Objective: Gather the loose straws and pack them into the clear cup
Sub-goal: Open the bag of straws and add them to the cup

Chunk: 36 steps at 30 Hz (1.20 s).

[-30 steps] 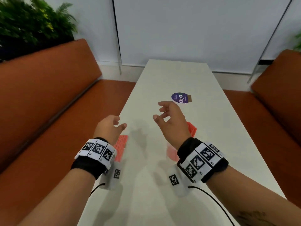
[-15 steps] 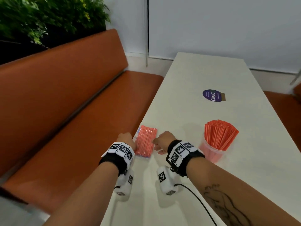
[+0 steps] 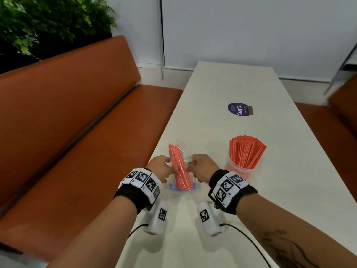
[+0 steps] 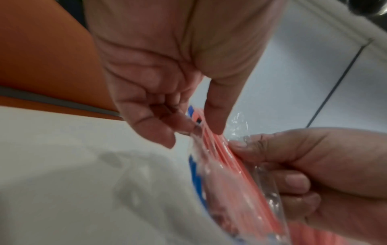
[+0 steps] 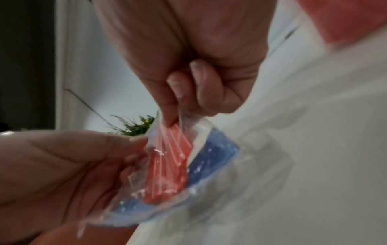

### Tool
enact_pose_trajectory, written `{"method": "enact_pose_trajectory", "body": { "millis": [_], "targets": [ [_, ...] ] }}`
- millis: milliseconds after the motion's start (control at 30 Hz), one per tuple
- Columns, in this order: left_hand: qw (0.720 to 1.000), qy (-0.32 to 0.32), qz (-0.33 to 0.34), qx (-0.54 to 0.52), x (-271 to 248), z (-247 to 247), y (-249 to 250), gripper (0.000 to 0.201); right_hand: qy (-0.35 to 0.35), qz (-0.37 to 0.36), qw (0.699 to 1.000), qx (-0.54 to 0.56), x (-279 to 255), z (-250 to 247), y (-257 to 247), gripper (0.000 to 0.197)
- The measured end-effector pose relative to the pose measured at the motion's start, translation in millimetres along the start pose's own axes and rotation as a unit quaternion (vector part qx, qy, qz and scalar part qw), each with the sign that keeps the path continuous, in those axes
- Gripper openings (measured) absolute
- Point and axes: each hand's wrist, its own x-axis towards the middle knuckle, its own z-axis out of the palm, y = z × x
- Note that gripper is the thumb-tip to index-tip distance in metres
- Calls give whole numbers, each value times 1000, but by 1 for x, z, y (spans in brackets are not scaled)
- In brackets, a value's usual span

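A clear plastic packet of orange straws with a blue band at its near end is lifted and tilted above the white table. My left hand pinches the packet's left side. My right hand pinches the clear film on its right side. To the right stands the clear cup, packed with upright orange straws. In both wrist views the film is stretched between the two hands.
An orange bench runs along the table's left edge, with a plant behind it. A round purple sticker lies farther up the table. Another orange seat is at the right.
Both hands went from hanging free above the table down to the straw packet, took hold of its two sides, and raised it off the table. The head view swung left.
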Motion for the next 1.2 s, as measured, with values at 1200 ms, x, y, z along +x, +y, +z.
{"method": "enact_pose_trajectory", "body": {
  "millis": [1200],
  "targets": [
    [964, -49, 255, -47, -56, 129, 59, 16, 191, -12, 981, 15, -130, -73, 111, 30]
  ]
}}
